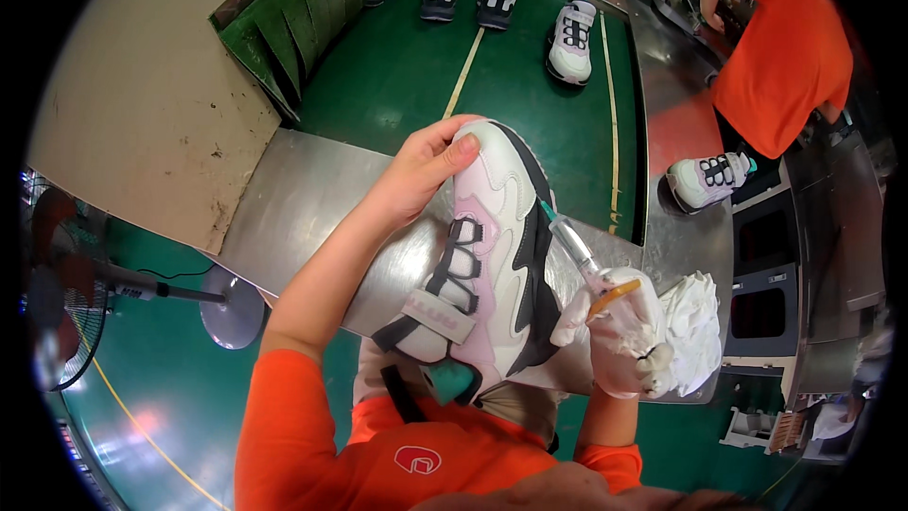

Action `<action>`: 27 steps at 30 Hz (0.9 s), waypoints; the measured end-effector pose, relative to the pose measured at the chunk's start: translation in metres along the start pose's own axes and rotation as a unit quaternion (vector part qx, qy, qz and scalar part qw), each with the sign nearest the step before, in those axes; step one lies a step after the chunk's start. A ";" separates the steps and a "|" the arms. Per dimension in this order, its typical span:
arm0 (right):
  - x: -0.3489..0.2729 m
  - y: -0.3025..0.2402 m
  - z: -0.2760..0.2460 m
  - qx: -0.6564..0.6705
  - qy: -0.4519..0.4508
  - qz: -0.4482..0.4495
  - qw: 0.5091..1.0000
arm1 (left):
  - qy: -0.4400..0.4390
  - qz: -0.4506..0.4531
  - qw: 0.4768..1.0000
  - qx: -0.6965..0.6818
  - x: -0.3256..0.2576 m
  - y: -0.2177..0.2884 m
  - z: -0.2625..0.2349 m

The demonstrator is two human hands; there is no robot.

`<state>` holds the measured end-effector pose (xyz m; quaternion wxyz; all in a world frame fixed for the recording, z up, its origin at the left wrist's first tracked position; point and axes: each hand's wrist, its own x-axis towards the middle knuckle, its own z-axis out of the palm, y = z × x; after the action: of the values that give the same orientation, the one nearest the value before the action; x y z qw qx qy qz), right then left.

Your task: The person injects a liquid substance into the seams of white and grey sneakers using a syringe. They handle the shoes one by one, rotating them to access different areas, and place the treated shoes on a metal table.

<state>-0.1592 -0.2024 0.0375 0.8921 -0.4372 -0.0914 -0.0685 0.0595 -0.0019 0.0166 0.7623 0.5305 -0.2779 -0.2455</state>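
My bare left hand is closed on the toe of a white, pink and black sneaker, thumb on top. The sneaker is held tilted, toe away from me, its strap and teal heel lining toward my body. In my right hand, which wears a white glove with an orange band around it, is a clear syringe. Its teal needle tip meets or nearly meets the dark edge where the upper joins the sole, near the toe. Whether it touches, I cannot tell.
A green conveyor belt carries several similar sneakers. Another sneaker stands on the metal table to the right, near a person in orange. White crumpled cloth lies beside my right hand. A fan stands at the left.
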 end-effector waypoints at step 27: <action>0.023 -0.021 0.016 -0.138 0.095 -0.177 0.970 | 0.012 -0.002 1.000 -0.027 0.004 -0.011 -0.005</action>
<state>-0.1426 -0.2037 0.0686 0.8015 -0.5242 -0.0716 -0.2788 0.0652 -0.0046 0.0051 0.7793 0.5128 -0.2611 -0.2483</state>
